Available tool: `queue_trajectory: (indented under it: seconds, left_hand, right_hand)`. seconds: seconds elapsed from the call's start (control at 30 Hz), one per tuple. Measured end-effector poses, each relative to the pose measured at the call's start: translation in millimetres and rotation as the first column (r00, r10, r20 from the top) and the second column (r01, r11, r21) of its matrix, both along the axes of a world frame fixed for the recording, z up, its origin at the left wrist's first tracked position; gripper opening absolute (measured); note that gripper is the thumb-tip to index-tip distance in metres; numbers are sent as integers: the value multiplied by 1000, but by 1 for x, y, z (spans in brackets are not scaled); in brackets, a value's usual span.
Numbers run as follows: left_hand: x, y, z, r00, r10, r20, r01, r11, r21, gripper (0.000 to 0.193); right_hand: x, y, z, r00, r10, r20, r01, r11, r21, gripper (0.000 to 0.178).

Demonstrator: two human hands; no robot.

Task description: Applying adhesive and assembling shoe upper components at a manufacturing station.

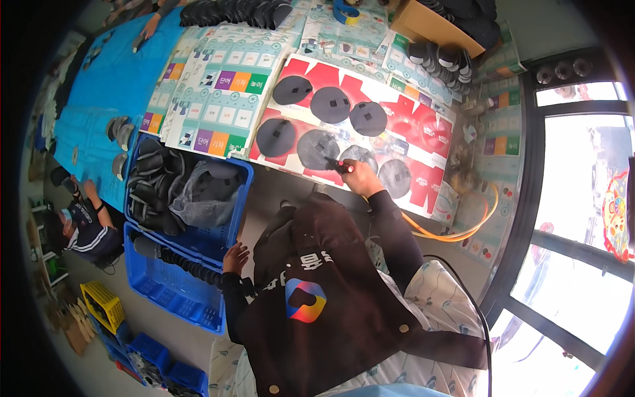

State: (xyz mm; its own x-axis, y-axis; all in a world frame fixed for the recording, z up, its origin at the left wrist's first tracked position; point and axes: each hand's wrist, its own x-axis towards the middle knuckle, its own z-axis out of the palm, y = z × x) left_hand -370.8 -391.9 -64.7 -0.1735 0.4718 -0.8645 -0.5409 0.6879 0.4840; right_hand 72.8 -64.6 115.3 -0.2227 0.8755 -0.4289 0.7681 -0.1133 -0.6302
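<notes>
My right hand (360, 178) is closed round a small black tool with a red end (341, 166), perhaps a spray gun; its exact kind is hard to make out. The tool's tip is at the lower edge of a dark round pad (316, 147) with a greyish sheen. Several similar pads lie in two rows on a red and white printed board (410, 154), such as a matt black one (275, 137) at the left. Most carry a small dark square. My left hand (236, 257) hangs beside the blue crates with its fingers apart, holding nothing visible.
Blue crates (246, 182) at my left contain dark curved pieces and a plastic bag. An orange hose (463, 233) loops at the right of the table. At the back stand a cardboard box (430, 26) and blue tape (345, 13). Another person (92, 228) works beside a blue-covered table.
</notes>
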Motion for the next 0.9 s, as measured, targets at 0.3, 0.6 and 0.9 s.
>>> queue_trajectory:
  seconds: [0.3,0.6,0.9]
  left_hand:
    - [10,-16,-8,999,38,-11,-38,998,-56,39]
    - [17,-16,-11,999,36,-17,-38,995,-91,36]
    - [24,-22,-6,996,80,-42,-83,992,-96,35]
  right_hand:
    - [16,7,-11,993,105,44,-109,991,84,27]
    - [35,0,-17,992,-19,126,0,989,148,25]
    - [-47,54,27,963,62,-260,-68,998,-12,39]
